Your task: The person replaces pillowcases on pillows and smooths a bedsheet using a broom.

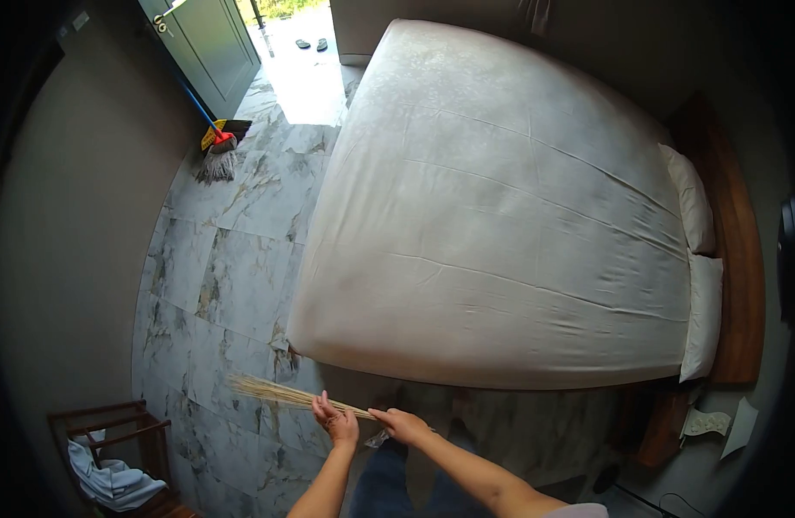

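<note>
A broom of thin straw-coloured sticks [272, 391] is held low in front of me, beside the bed's near corner, with its loose tips fanned out to the left. My right hand [401, 425] is closed around its bound end. Farther along the bundle, my left hand [337, 423] has its fingers loosely curled at the sticks, partly covering them. A small, clear, shiny piece, perhaps plastic [378, 439], shows just under my right hand. Close by is the bed [501, 216], covered with a pale, slightly wrinkled sheet.
Two pillows [689, 198] lie by the wooden headboard [743, 259]. A wooden rack [151, 432] with a light cloth [113, 479] stands at lower left. A blue-handled broom [220, 142] is near the open door [209, 56]. Marble-patterned floor [242, 268] runs along the bed.
</note>
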`<action>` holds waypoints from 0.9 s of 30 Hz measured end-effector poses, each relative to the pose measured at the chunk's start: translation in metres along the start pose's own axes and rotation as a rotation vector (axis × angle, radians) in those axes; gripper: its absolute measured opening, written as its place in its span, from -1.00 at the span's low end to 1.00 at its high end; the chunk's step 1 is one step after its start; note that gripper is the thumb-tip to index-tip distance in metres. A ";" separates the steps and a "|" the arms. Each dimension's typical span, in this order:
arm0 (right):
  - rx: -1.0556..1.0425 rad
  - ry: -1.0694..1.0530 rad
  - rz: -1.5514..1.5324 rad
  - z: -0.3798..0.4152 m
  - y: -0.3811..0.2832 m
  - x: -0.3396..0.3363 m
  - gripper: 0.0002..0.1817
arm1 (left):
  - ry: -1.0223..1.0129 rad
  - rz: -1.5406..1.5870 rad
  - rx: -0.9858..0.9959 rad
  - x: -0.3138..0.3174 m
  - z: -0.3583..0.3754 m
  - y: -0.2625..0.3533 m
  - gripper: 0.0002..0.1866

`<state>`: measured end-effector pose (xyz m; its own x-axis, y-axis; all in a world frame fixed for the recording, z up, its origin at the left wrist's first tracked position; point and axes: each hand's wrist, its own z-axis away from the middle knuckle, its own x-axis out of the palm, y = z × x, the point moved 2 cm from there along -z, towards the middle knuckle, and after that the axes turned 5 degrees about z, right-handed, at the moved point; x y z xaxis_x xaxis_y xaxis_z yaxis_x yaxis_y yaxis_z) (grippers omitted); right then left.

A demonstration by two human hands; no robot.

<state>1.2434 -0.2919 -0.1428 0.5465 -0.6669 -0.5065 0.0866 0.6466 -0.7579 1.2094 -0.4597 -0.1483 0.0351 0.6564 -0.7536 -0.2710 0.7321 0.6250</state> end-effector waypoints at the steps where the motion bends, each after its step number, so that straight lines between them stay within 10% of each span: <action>1: 0.007 0.138 -0.056 -0.008 -0.012 -0.012 -0.44 | 0.102 0.066 0.017 -0.012 -0.012 -0.007 -0.27; 6: 0.391 1.164 -0.099 -0.053 0.028 -0.101 -0.49 | 0.095 0.071 0.071 -0.036 -0.073 -0.003 -0.26; 9: 0.569 1.260 -0.424 -0.111 0.051 -0.115 -0.50 | -0.110 -0.015 0.099 -0.028 -0.105 -0.002 -0.23; 16: 0.332 0.428 -0.235 -0.186 -0.042 -0.101 -0.47 | -0.368 -0.160 0.006 -0.035 -0.177 0.000 -0.12; 20: 0.423 1.219 -0.315 -0.219 -0.012 -0.137 -0.47 | -0.671 -0.142 0.034 -0.043 -0.222 -0.010 -0.14; 27: 0.324 0.459 0.009 -0.282 -0.082 -0.122 -0.51 | -0.854 -0.144 0.215 -0.067 -0.254 -0.018 -0.30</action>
<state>0.9346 -0.3678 -0.1351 0.1361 -0.7071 -0.6939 0.3744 0.6852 -0.6247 0.9681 -0.5635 -0.1609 0.7826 0.4049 -0.4729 -0.0253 0.7797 0.6257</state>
